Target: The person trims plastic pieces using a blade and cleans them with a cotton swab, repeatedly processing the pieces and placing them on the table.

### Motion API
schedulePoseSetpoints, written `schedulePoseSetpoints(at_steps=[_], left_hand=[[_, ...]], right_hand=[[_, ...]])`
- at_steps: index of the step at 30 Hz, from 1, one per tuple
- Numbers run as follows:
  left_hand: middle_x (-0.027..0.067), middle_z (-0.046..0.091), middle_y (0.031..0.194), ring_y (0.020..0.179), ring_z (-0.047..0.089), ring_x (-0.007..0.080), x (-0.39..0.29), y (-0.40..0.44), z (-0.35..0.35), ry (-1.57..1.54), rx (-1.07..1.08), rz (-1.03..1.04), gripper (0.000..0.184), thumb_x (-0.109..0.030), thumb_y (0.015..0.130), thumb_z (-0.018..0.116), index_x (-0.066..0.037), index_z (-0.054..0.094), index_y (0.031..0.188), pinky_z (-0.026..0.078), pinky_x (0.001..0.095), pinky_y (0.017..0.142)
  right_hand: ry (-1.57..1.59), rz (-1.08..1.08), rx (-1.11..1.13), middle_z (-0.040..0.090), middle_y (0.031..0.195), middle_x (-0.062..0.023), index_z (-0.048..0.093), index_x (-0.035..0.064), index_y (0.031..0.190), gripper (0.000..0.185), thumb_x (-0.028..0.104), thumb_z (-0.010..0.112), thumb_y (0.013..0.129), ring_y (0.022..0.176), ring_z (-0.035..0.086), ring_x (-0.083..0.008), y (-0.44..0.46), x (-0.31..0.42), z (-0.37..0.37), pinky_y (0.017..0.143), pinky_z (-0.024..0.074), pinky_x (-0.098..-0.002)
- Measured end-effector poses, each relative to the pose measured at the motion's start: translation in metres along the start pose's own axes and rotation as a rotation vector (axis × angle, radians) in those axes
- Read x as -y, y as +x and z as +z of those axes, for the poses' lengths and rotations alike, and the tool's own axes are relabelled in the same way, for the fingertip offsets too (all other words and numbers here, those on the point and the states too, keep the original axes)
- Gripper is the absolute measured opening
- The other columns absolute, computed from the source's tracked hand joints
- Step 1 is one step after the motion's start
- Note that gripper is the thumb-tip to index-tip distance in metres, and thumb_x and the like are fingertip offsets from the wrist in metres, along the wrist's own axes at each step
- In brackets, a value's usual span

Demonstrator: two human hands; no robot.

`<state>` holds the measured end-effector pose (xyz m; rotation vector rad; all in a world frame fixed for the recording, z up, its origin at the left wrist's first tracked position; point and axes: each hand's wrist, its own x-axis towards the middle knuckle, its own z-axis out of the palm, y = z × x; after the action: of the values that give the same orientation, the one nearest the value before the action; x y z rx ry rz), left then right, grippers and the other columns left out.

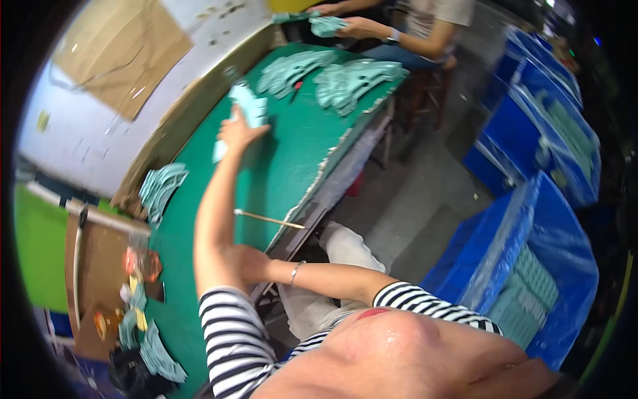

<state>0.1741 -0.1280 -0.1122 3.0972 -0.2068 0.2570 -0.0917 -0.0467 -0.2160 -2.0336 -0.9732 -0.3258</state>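
My left hand (240,132) reaches far over the green tabletop, with thumb and fingers spanning a pale green stack of thin pieces (251,106). The stack is blurred, and its exact kind does not show. My right hand (252,264) lies near the table's front edge, mostly hidden behind my left forearm; its fingers do not show. Close to it, a thin wooden stick (271,219) with a white end sticks out over the edge. Fanned pale green cut pieces (292,72) and another fan (355,83) lie beyond my left hand.
A co-worker (432,33) sits at the far end, with green pieces (327,26) in hand. More pieces (161,189) lie along the left edge. Blue bins (458,259) lined with plastic stand at right, the nearest holding green pieces (522,299). A wall borders the table.
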Motion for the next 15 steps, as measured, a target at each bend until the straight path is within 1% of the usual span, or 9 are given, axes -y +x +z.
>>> schedulePoseSetpoints(at_steps=[1, 2, 4, 5, 9, 10, 12, 14, 15], left_hand=[[0.0295, 0.054, 0.113, 0.102, 0.058, 0.0441, 0.018, -0.006, -0.017, 0.000, -0.100, 0.085, 0.118, -0.064, 0.055, 0.078, -0.022, 0.019, 0.149, 0.047, 0.0521, 0.083], [0.0298, 0.054, 0.112, 0.102, 0.058, 0.0437, 0.036, -0.016, -0.036, -0.007, -0.188, 0.156, 0.114, -0.061, 0.056, 0.078, -0.018, 0.023, 0.147, 0.047, 0.0524, 0.083], [0.0288, 0.054, 0.113, 0.102, 0.058, 0.0428, 0.071, -0.053, -0.085, -0.020, -0.278, 0.254, 0.108, -0.055, 0.061, 0.077, -0.014, 0.025, 0.146, 0.047, 0.0525, 0.084], [0.0285, 0.054, 0.114, 0.103, 0.057, 0.0426, 0.084, -0.080, -0.114, -0.020, -0.276, 0.236, 0.106, -0.054, 0.063, 0.076, -0.012, 0.026, 0.146, 0.046, 0.0519, 0.086], [0.0295, 0.051, 0.118, 0.107, 0.054, 0.0447, 0.167, -0.176, -0.152, -0.001, -0.318, 0.123, 0.104, -0.054, 0.067, 0.076, -0.009, 0.025, 0.146, 0.044, 0.0502, 0.091], [0.0304, 0.050, 0.120, 0.108, 0.052, 0.0455, 0.183, -0.203, -0.152, -0.026, -0.252, 0.032, 0.105, -0.057, 0.066, 0.076, -0.007, 0.026, 0.145, 0.042, 0.0501, 0.093], [0.0310, 0.050, 0.121, 0.109, 0.052, 0.0456, 0.211, -0.254, -0.136, -0.011, -0.151, -0.124, 0.104, -0.058, 0.067, 0.075, -0.005, 0.029, 0.144, 0.042, 0.0504, 0.093], [0.0319, 0.050, 0.120, 0.110, 0.053, 0.0449, 0.228, -0.297, -0.103, -0.041, -0.098, -0.199, 0.104, -0.060, 0.067, 0.073, -0.003, 0.030, 0.143, 0.042, 0.0508, 0.093], [0.0326, 0.049, 0.122, 0.112, 0.052, 0.0452, 0.225, -0.315, -0.092, -0.042, -0.005, -0.282, 0.103, -0.060, 0.068, 0.073, -0.003, 0.030, 0.143, 0.043, 0.0495, 0.094]], right_hand=[[-0.031, -0.044, -0.165, 0.055, 0.086, -0.0176, 0.057, 0.0021, 0.086, 0.023, 0.014, 0.068, 0.069, 0.089, 0.054, -0.0345, -0.002, 0.003, -0.007, 0.076, 0.0464, -0.0418], [-0.063, -0.098, -0.327, 0.052, 0.083, -0.0167, 0.055, 0.0005, 0.085, 0.024, 0.013, 0.067, 0.069, 0.086, 0.053, -0.0337, -0.001, 0.008, -0.015, 0.074, 0.0461, -0.0419], [-0.033, -0.023, -0.355, 0.050, 0.088, -0.0169, 0.052, -0.0003, 0.088, 0.023, 0.009, 0.064, 0.071, 0.086, 0.052, -0.0336, 0.001, 0.007, -0.015, 0.074, 0.0460, -0.0417], [-0.025, 0.006, -0.396, 0.050, 0.088, -0.0165, 0.052, -0.0002, 0.090, 0.023, 0.007, 0.064, 0.072, 0.085, 0.053, -0.0332, 0.000, 0.011, -0.022, 0.074, 0.0461, -0.0413], [0.051, 0.077, -0.568, 0.048, 0.090, -0.0167, 0.051, 0.0009, 0.103, 0.027, 0.005, 0.060, 0.078, 0.084, 0.053, -0.0347, 0.000, 0.016, -0.031, 0.072, 0.0466, -0.0423], [0.054, 0.100, -0.591, 0.048, 0.091, -0.0177, 0.051, 0.0012, 0.104, 0.027, 0.005, 0.060, 0.078, 0.084, 0.053, -0.0358, -0.001, 0.017, -0.034, 0.071, 0.0467, -0.0437], [0.102, 0.127, -0.577, 0.048, 0.093, -0.0183, 0.052, 0.0010, 0.102, 0.025, 0.005, 0.059, 0.078, 0.085, 0.053, -0.0363, 0.000, 0.016, -0.033, 0.072, 0.0465, -0.0433], [0.090, 0.106, -0.553, 0.049, 0.091, -0.0183, 0.052, 0.0011, 0.102, 0.023, 0.006, 0.056, 0.080, 0.085, 0.053, -0.0365, 0.002, 0.014, -0.034, 0.072, 0.0463, -0.0437], [0.086, 0.081, -0.554, 0.049, 0.090, -0.0182, 0.052, 0.0009, 0.102, 0.022, 0.006, 0.055, 0.081, 0.084, 0.054, -0.0368, 0.004, 0.013, -0.033, 0.072, 0.0463, -0.0439]])
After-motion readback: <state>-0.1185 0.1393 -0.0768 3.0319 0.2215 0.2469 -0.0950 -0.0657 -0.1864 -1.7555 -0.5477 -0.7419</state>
